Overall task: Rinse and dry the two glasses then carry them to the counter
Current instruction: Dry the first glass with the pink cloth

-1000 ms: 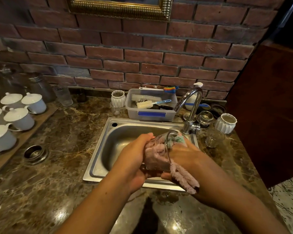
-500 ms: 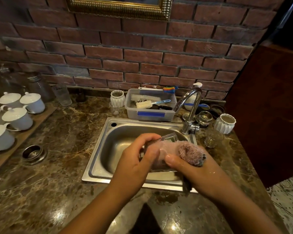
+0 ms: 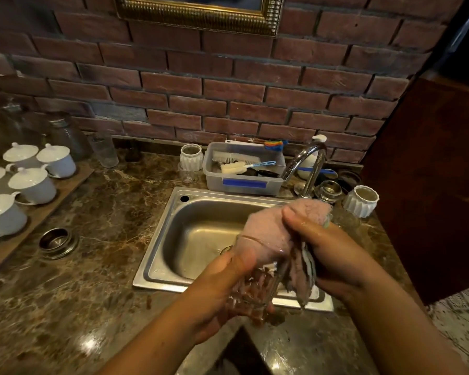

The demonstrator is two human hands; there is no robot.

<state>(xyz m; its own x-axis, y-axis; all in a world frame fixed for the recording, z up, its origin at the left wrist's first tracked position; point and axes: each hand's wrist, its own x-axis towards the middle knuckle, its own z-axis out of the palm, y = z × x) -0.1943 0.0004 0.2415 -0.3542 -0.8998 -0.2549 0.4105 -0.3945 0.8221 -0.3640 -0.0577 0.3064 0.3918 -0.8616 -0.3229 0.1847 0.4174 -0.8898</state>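
Observation:
My left hand [image 3: 220, 288] grips a clear drinking glass [image 3: 257, 280] over the front rim of the steel sink [image 3: 163, 239]. The glass tilts with its mouth up and away from me. My right hand [image 3: 325, 253] holds a pink cloth [image 3: 271, 228], which is stuffed into the mouth of the glass and hangs down beside it. A second clear glass [image 3: 345, 220] stands on the marble counter [image 3: 92, 239] right of the tap, partly hidden behind my right hand.
A chrome tap [image 3: 309, 166] arches over the sink's back right corner. Behind the sink stands a plastic tub of brushes [image 3: 244, 182]. White ribbed cups [image 3: 360, 201] and metal rings sit near the tap. White lidded cups [image 3: 33, 185] fill a wooden tray at left.
The glass has swung from lying sideways to mouth-up and moved nearer to me. The cloth, earlier wrapped round the outside, is now pushed into the glass from above.

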